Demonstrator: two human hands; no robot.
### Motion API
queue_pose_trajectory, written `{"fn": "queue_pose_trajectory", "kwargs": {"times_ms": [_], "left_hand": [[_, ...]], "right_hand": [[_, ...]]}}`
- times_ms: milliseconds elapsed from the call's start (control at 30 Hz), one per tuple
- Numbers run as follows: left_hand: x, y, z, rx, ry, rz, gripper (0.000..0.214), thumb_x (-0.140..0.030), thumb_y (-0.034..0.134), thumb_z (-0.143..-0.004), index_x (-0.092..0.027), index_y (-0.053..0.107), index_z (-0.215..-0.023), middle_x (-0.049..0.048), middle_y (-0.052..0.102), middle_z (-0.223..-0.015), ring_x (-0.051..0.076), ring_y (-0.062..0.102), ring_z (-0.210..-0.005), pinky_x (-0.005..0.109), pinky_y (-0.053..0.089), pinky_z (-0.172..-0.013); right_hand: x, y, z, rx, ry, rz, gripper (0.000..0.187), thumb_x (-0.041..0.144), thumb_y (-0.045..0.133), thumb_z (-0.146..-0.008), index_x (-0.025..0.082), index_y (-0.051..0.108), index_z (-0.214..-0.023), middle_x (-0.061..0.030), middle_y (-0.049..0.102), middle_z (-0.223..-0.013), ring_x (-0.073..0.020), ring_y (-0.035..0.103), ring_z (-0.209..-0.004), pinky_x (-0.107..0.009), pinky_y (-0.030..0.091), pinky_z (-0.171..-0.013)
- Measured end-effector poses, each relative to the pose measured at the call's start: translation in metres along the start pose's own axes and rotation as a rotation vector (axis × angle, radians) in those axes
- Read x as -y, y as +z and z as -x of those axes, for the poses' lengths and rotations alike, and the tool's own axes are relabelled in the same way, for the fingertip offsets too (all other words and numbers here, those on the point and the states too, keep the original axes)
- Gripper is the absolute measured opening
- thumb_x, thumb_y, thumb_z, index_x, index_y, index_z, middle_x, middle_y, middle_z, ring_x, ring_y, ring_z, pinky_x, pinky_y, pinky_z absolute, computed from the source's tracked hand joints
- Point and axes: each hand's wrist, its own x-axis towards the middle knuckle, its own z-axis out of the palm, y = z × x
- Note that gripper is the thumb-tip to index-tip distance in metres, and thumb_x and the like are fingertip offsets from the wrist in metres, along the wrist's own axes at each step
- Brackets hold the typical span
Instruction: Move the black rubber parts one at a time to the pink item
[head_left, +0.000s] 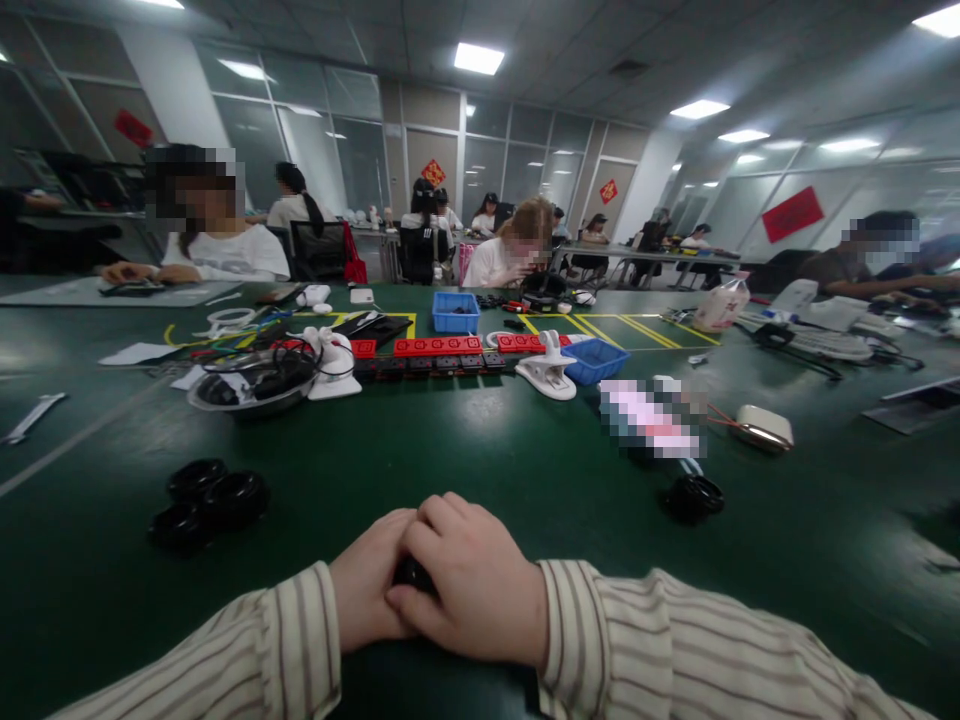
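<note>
Clasping the small black part [411, 573] goes best, I judge, with both wrists resting on the green table [525, 470] and an even squeeze, so it cannot twist or slip. The right hand [472, 590] curls its fingers [442, 520] over the left hand [364, 590], and both are closed on the part. Only a dark sliver of it shows between them. It sits right of the black rings [210, 505], nearer the person
</note>
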Motion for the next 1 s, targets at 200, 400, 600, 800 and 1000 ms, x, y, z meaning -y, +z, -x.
{"fn": "queue_pose_trajectory", "kwargs": {"times_ms": [200,400,600,800,1000], "left_hand": [[0.003,0.002,0.0,0.053,0.044,-0.045,0.046,-0.022,0.068,-0.054,-0.021,0.056,-0.098,0.003,0.06,-0.099,0.026,0.053,-0.103,0.045,0.031,-0.104],[0.003,0.002,0.001,0.016,0.076,-0.046,0.042,-0.034,0.07,-0.058,-0.021,0.057,-0.096,0.0044,0.059,-0.103,0.026,0.052,-0.101,0.041,0.038,-0.096],[-0.003,0.001,0.0,-0.008,-0.004,-0.064,0.042,-0.03,0.069,-0.056,-0.016,0.056,-0.094,0.0053,0.057,-0.094,0.025,0.054,-0.091,0.04,0.045,-0.086],[-0.011,-0.001,-0.002,-0.004,0.02,-0.049,0.031,-0.023,0.063,-0.058,-0.019,0.058,-0.088,0.0032,0.06,-0.094,0.024,0.054,-0.097,0.039,0.041,-0.095],[-0.004,-0.001,-0.002,0.041,0.087,-0.043,0.042,-0.025,0.067,-0.057,-0.021,0.06,-0.098,0.003,0.06,-0.104,0.027,0.05,-0.107,0.042,0.035,-0.101]], "right_hand": [[-0.013,0.007,0.003,-0.036,-0.368,-0.167,0.019,0.023,0.047,-0.075,0.017,0.056,-0.09,-0.0056,0.058,-0.091,-0.0179,0.049,-0.087,-0.033,0.041,-0.079],[-0.016,0.021,0.005,-0.248,-0.257,-0.26,0.032,0.041,0.05,-0.075,0.018,0.052,-0.096,-0.008,0.056,-0.096,-0.0198,0.049,-0.09,-0.036,0.04,-0.08],[-0.016,0.022,0.004,-0.189,-0.095,-0.177,0.022,0.038,0.054,-0.075,0.018,0.051,-0.083,-0.005,0.055,-0.085,-0.0172,0.048,-0.08,-0.032,0.038,-0.074],[-0.015,0.022,0.004,-0.234,-0.24,-0.189,0.014,0.026,0.05,-0.071,0.018,0.054,-0.081,-0.0038,0.058,-0.083,-0.0172,0.048,-0.082,-0.033,0.038,-0.077],[-0.015,0.02,0.005,-0.289,-0.376,-0.27,0.02,0.027,0.045,-0.071,0.019,0.053,-0.087,-0.0033,0.061,-0.09,-0.0178,0.049,-0.089,-0.035,0.037,-0.084]]}}
